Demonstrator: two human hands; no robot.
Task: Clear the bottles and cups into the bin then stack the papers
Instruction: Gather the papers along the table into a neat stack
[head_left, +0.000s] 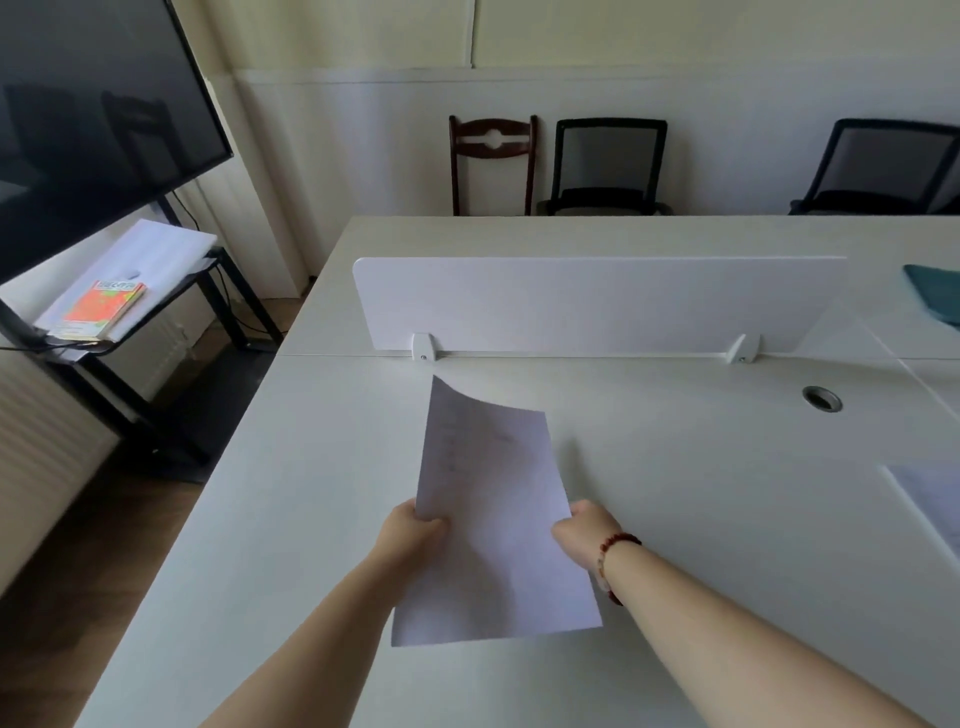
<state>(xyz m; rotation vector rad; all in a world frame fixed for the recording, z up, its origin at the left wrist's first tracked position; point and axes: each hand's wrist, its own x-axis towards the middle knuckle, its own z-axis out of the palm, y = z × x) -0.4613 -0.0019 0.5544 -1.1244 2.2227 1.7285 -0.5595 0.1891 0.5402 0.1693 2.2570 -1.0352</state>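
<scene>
Paper sheet held in both hands above the counter; no bottles or cups in view.

Left hand (415, 525) pinches the left long edge of the sheet (493, 519), right hand (584, 530) the right edge; long axis runs near to far, far corner curling up. Faint writing on it, unreadable. Second paper (930, 499) lies flat on the counter (701, 467) to the right, nearer the right hand; likely stacking spot. Far left, orange book (104, 309) on a shelf, title illegible.

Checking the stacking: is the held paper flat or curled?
Curled: the paper, pinched by left hand and right hand, bends at its far edge.
</scene>
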